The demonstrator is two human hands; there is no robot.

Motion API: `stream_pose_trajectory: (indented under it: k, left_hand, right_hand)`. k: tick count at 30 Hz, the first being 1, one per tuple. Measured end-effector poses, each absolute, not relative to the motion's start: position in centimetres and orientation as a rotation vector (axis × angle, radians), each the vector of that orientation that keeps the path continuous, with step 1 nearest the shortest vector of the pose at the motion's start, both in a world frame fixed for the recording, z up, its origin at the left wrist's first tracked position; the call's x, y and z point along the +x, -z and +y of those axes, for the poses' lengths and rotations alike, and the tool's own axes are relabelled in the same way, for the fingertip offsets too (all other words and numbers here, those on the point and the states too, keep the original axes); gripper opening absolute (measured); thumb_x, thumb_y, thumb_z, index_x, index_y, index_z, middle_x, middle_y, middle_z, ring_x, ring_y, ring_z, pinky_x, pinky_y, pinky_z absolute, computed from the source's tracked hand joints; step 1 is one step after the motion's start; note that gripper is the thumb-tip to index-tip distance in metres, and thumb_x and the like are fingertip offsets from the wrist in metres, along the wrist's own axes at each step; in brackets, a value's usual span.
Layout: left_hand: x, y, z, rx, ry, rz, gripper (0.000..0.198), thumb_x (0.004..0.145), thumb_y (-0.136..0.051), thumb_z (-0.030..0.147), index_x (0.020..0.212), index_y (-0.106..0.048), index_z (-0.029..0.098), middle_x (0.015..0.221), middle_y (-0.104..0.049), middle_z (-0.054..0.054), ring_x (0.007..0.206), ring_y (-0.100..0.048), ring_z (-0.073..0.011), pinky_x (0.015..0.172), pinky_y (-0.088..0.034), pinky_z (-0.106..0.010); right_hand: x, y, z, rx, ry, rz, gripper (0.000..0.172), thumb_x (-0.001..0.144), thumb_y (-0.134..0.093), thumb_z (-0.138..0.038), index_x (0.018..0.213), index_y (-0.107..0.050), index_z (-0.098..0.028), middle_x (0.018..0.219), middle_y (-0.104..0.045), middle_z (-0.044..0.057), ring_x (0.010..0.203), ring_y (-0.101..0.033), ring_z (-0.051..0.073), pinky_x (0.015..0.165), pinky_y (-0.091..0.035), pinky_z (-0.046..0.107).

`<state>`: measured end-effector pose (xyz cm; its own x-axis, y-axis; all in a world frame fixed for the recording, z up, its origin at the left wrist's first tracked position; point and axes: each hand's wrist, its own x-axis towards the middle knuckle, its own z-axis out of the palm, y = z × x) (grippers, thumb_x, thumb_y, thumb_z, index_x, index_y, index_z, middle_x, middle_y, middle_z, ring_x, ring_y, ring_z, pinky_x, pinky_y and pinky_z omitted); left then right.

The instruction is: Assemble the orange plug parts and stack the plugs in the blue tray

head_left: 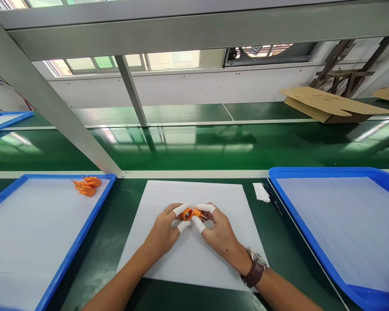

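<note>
Over a white paper sheet point(181, 259) both hands meet, thumbs and index fingers wrapped in white finger cots. My left hand point(164, 229) pinches a small rounded orange plastic piece point(187, 214) with a dark and white spot on it. Between the fingertips of my right hand point(220, 231) is another orange plastic piece point(199, 214) with thin prongs. The two pieces are close together; whether they are joined I cannot tell. Fingers hide part of both. A watch point(254, 268) with a brown strap is on my right wrist.
On the left, a blue-rimmed tray point(74, 248) holds several orange plastic pieces point(87, 185) in its far corner. Another blue tray point(306, 246) lies to the right, with a white scrap point(261, 192) beside it. A metal post point(94, 149) and a cardboard box point(330, 101) stand beyond.
</note>
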<state>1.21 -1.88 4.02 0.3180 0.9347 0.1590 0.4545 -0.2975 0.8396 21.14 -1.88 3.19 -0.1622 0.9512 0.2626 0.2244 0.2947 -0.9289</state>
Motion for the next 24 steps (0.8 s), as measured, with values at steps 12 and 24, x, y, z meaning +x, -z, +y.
stream_pose_trajectory:
  k: [12,24]
  left_hand:
    - [2.2,-2.7,-2.1,2.041,-0.996,1.348,0.040,0.085,-0.066,0.018,0.122,-0.062,0.031,0.108,-0.064,-0.005,0.088,-0.065,-0.0198,0.077,-0.059,-0.034]
    - [2.6,-2.0,-2.1,2.047,-1.054,1.353,0.031,0.088,-0.065,0.021,0.118,-0.066,0.029,0.106,-0.066,-0.007,0.089,-0.065,-0.0214,0.077,-0.059,-0.037]
  right_hand:
    - [21.6,-3.7,-1.9,-1.044,-0.942,-1.834,0.024,0.092,-0.054,-0.014,0.113,-0.060,-0.024,0.106,-0.065,0.006,0.083,-0.061,0.020,0.069,-0.053,0.034]
    - [21.9,-3.5,-0.6,-1.049,-1.197,-1.745,0.011,0.087,-0.062,-0.021,0.098,-0.064,-0.020,0.097,-0.068,0.004,0.074,-0.060,0.017,0.064,-0.050,0.030]
